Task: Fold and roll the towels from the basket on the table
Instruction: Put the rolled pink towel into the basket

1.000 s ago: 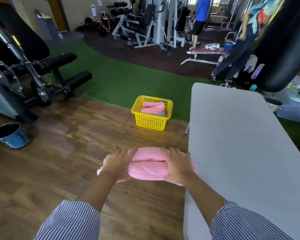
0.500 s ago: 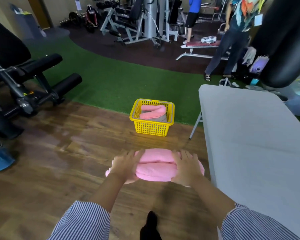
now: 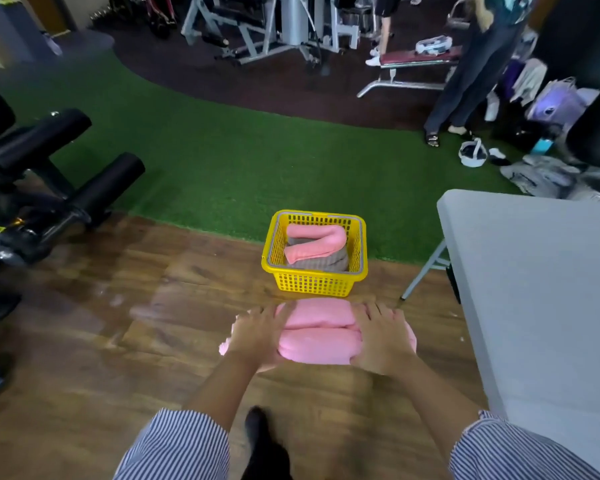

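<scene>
Head view, gym floor: a person in striped sleeves carries a rolled pink towel [image 3: 317, 336] in both hands, held out in the air over the wooden floor [image 3: 84, 358], just short of the near wall of a yellow basket [image 3: 314, 284].

Going by what lies in sight, at least part of the work looks done. The towel in hand is already a fat double roll, and the basket, standing on the floor at the edge of the green turf [image 3: 222, 161], holds another pink roll [image 3: 314, 242] lying across a folded grey towel [image 3: 321, 261]. The grey folding table [image 3: 534, 289] to the right shows only bare top in the part that can be seen, its far-left corner close to the basket. Whether more towels wait to be rolled cannot be told; the likely remaining step for this one is setting it down in the basket.

The left hand [image 3: 257, 336] clasps the roll's left end, its fingers [image 3: 269, 311] curled over the top and the thumb side tucked beneath. The right hand [image 3: 381, 341] clasps the right end the same way, fingers [image 3: 373, 311] spread moderately across the upper fold. Both hold the towel snugly, neither hand wide open. A dark shoe [image 3: 257, 424] shows below, between the arms.
</scene>
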### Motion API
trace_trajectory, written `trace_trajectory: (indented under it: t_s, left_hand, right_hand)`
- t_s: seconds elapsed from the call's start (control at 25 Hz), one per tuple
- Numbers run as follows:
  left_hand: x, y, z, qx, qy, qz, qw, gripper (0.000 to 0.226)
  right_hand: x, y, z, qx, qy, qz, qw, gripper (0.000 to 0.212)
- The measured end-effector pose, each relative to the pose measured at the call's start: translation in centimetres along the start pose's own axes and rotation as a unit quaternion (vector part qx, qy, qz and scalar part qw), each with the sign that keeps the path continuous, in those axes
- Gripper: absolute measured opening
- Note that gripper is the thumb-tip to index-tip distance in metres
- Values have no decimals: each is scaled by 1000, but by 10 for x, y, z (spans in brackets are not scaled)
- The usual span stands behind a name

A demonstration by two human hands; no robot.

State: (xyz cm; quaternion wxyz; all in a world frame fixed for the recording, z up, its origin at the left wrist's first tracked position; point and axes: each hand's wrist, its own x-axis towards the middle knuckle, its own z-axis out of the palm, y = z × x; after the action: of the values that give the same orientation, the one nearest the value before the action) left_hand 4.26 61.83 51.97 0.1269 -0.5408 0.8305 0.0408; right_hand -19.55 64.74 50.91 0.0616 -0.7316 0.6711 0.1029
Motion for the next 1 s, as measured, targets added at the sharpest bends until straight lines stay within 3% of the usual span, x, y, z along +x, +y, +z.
trace_trajectory:
  t_s: [0.32, 0.56, 0.72, 0.84, 1.0]
  left_hand:
    - [183, -109, 40, -44, -17, 100, 994, 107]
    - [303, -144, 52, -75, -42, 151, 985, 110]
    - [404, -138, 92, -36, 27, 189, 981, 107]
    - [492, -131, 157, -8, 71, 165, 984, 109]
    - [581, -123, 241, -4, 71, 125, 990, 105]
  right_hand:
    - [176, -17, 21, 76, -34, 43, 996, 106]
    - [274, 2, 26, 101, -24, 68, 992, 114]
    - [359, 40, 82, 72, -4, 77, 994, 110]
    - [435, 73, 157, 71, 40, 98, 992, 103]
    - [514, 99, 250, 45, 75, 112, 990, 103]
